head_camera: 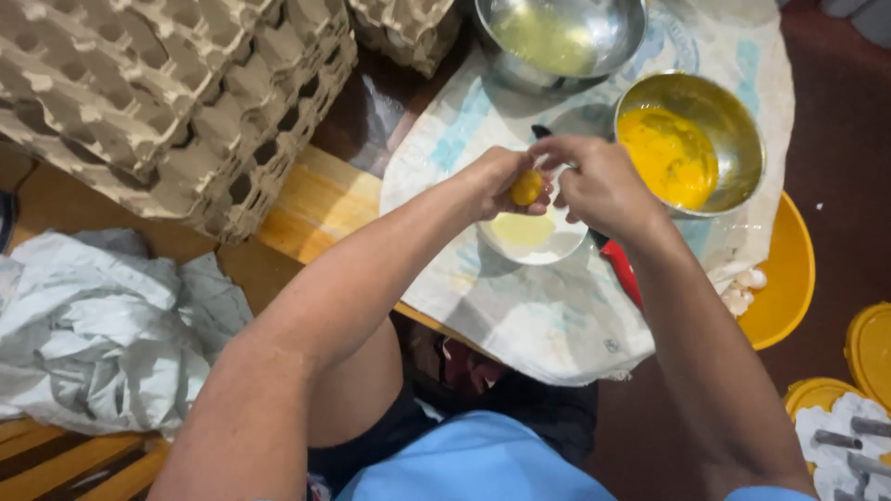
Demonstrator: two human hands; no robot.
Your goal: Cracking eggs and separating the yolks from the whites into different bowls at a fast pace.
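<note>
An egg yolk [526,187] is cupped in the curled fingers of the left hand [501,181], directly above a small white bowl [534,237] on the cloth [520,315]. The right hand [599,181] is held just beside it, fingers bent toward the yolk; whether anything is gripped cannot be told. A steel bowl of yolks [691,153] stands to the right, another steel bowl [557,37] farther off.

brown egg trays [176,102] stacked upper left, seemingly empty

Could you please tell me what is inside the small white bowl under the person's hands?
The small white bowl holds clear, pale yellowish liquid, apparently egg white. The left hand, cupping an egg yolk, and the right hand cover its far rim.
</note>
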